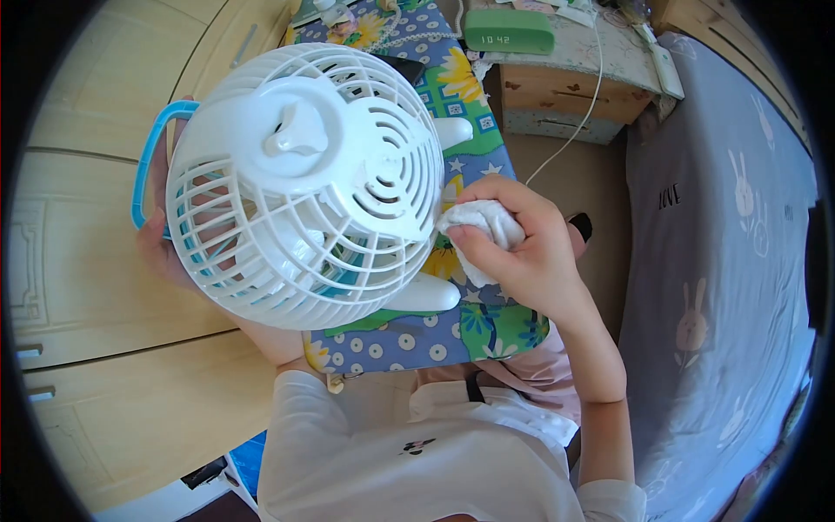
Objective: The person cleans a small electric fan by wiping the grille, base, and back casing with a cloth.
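A white desk fan (300, 196) is lifted and tilted above the table, its slotted rear housing and knob facing me. On its left side is a blue handle (146, 170). My left hand (159, 248) supports the fan from the left, mostly hidden behind the grille, with fingertips showing near the handle. Two white feet stick out on the fan's right. My right hand (532, 248) is closed around a bunched white cloth (489, 228), which is at the housing's right edge; whether it presses on the plastic I cannot tell.
A patterned tablecloth (396, 345) covers the table under the fan, with a dark flat object (404, 68) behind. A green digital clock (509, 33) stands on a wooden drawer cabinet (570, 87). Pale cupboards (87, 235) line the left; a grey-covered bed (713, 252) is on the right.
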### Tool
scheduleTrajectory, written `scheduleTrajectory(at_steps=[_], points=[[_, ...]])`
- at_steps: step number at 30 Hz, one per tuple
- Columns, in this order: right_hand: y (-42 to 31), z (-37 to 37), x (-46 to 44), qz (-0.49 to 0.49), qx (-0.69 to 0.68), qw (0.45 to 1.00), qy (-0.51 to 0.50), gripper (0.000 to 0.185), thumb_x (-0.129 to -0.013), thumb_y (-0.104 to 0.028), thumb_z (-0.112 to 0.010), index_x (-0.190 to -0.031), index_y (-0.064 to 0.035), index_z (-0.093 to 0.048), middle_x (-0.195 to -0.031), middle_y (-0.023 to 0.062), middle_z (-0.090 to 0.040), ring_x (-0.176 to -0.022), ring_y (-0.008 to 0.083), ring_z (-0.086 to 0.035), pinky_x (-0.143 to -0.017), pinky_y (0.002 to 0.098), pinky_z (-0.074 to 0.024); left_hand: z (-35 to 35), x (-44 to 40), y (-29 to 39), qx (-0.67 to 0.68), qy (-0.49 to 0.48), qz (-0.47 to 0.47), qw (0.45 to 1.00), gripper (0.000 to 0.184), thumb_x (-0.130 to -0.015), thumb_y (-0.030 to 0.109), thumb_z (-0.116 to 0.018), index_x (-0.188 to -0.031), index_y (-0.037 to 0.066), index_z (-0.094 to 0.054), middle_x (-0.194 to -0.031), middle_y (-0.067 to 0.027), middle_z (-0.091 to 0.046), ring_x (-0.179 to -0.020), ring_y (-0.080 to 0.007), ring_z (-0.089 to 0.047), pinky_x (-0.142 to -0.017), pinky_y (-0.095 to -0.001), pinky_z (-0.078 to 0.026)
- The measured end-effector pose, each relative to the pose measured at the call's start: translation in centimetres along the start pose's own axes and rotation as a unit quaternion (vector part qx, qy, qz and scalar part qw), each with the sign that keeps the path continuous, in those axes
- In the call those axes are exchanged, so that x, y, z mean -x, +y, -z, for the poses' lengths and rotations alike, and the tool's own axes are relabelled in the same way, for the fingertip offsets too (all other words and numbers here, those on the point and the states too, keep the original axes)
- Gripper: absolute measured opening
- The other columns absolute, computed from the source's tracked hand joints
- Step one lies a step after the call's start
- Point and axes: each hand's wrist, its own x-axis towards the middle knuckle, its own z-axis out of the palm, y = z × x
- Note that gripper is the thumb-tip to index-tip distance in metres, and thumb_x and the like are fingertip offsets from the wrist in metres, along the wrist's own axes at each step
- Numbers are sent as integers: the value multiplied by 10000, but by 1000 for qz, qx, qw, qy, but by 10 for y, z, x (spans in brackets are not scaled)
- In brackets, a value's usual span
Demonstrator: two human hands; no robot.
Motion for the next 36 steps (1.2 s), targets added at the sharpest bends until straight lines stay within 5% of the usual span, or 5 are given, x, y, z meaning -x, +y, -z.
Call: scheduleTrajectory(at_steps=[12, 26, 32, 34, 36], points=[[-3, -7, 0, 61, 84, 994, 23, 191, -746, -36, -660, -921, 2, -594, -845, 98, -608, -724, 180, -599, -644, 265, -466, 3, 5, -25, -91, 64, -139, 984, 732, -789, 399, -434, -1370, -31, -316, -1361, -255, -395, -1233, -330, -437, -996, -367, -387], [-12, 1, 4, 20, 158, 987, -7, 195, -757, -46, -671, -932, -17, -591, -777, 78, -610, -689, 135, -605, -602, 253, -472, 75, -76, -38, -59, 57, -88, 993, 740, -781, 370, -457, -1371, -49, -304, -1355, -264, -398, -1209, -332, -455, -982, -373, -401], [-1, 13, 3, -157, -121, 976, -95, 219, -793, -107, -693, -962, -13, -591, -844, 24, -628, -756, 62, -581, -636, 217, -468, 55, -70, -29, -37, 30, -68, 997, 744, -777, 356, -468, -1372, -57, -298, -1353, -268, -399, -1198, -333, -464, -975, -376, -407], [9, 12, 8, -267, -318, 906, -84, 226, -796, -108, -695, -974, -15, -591, -879, 17, -622, -772, 64, -574, -653, 211, -462, 54, -62, -29, -32, 22, -58, 998, 745, -775, 351, -472, -1372, -59, -296, -1352, -269, -399, -1195, -334, -467, -973, -377, -410], [5, 11, 14, -212, -248, 942, -73, 229, -793, -100, -697, -975, -10, -590, -886, 23, -620, -777, 67, -574, -656, 214, -463, 56, -60, -29, -28, 19, -48, 998, 746, -774, 347, -476, -1372, -62, -295, -1351, -271, -400, -1191, -334, -470, -971, -378, -412]])
